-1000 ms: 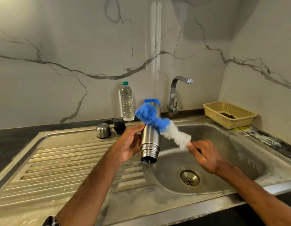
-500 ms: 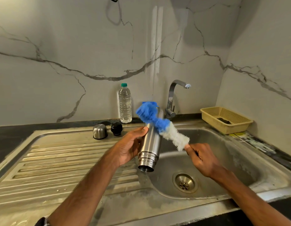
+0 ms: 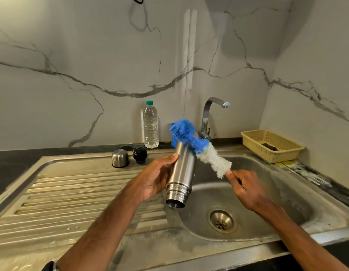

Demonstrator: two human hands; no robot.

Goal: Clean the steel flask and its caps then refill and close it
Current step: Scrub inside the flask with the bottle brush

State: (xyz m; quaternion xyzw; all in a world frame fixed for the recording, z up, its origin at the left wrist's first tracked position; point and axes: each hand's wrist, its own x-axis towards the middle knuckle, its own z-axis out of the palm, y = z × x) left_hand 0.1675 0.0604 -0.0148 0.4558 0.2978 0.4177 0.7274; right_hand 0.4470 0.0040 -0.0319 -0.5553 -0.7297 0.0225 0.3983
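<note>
Silver flask (image 3: 182, 171); blue-white brush (image 3: 199, 147); black cap (image 3: 140, 153); yellow basket (image 3: 272, 145).

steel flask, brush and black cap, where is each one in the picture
steel flask (image 3: 182, 173): head view, middle of its body
brush (image 3: 201, 147): head view, blue bristles beside the white
black cap (image 3: 140, 155): head view, its side

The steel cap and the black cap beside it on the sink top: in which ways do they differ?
The steel cap is shiny bare metal, while the black cap is dark and dull. The steel cap is wider and forms a smooth dome; the black cap is smaller, with a stepped outline. The steel cap stands to the left of the black cap. Both rest on the sink top, side by side with a small gap.
</note>
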